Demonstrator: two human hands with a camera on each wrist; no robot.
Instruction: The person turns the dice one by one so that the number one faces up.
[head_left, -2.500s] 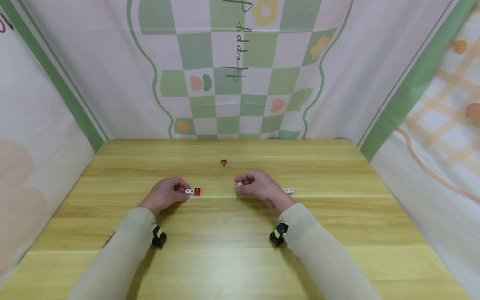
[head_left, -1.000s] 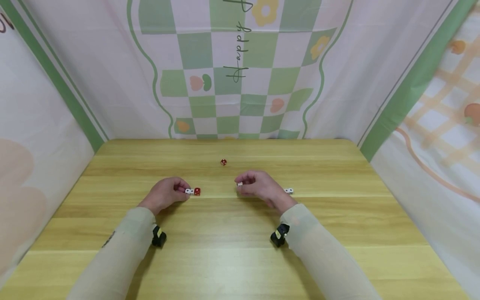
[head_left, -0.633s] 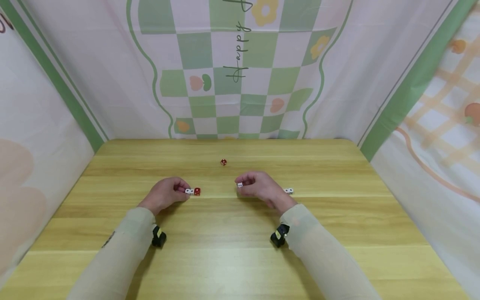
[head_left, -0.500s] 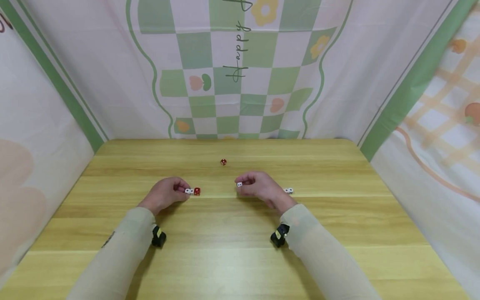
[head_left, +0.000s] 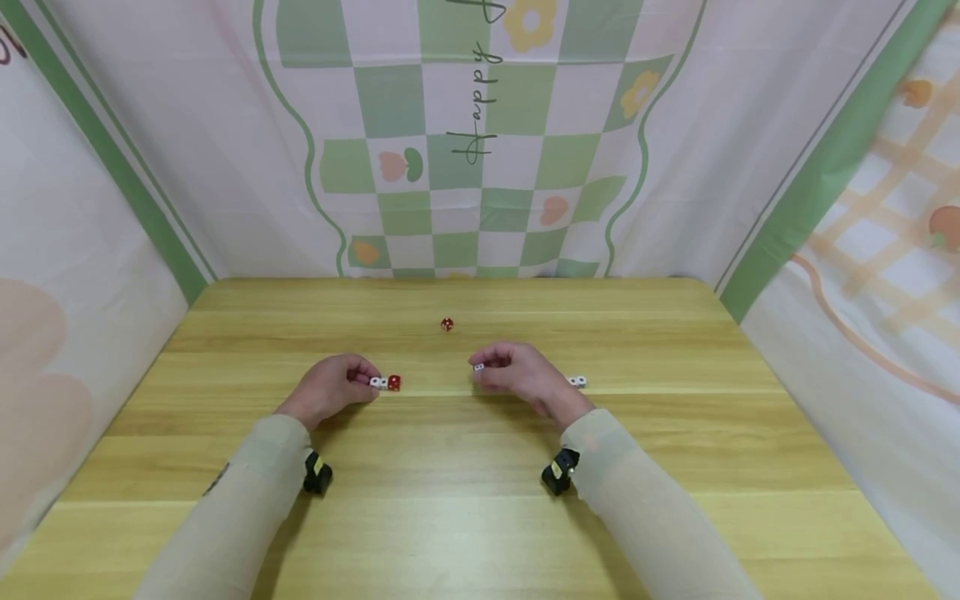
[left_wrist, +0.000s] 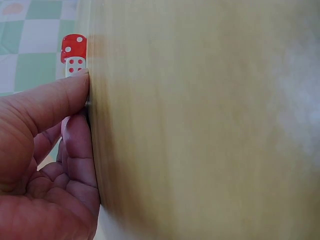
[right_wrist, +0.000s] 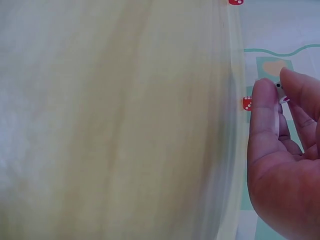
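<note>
My left hand [head_left: 330, 387] rests at the left of a short row on the table, its thumb and fingers pinching the end white die [head_left: 375, 382]. Right beside that are another white die [head_left: 384, 384] and a red die [head_left: 395, 383] at the row's right end. In the left wrist view the red die [left_wrist: 74, 46] stands beyond a white die [left_wrist: 75, 65] with red pips, partly covered by my thumb. Slightly above the table, my right hand [head_left: 521, 375] holds a white die [head_left: 478, 367] between thumb and fingertips; the right wrist view shows that die [right_wrist: 282, 93] mostly covered by fingers.
Farther back on the wooden table [head_left: 450, 467] lies a single red die [head_left: 447, 325]. White dice [head_left: 577, 382] sit just right of my right wrist, partly hidden by it. A patterned curtain [head_left: 480, 167] rises behind the table's far edge.
The white die has turned within my right fingertips, so a different face shows, while that hand has shifted only slightly. My left hand and the row beside it stay in place.
</note>
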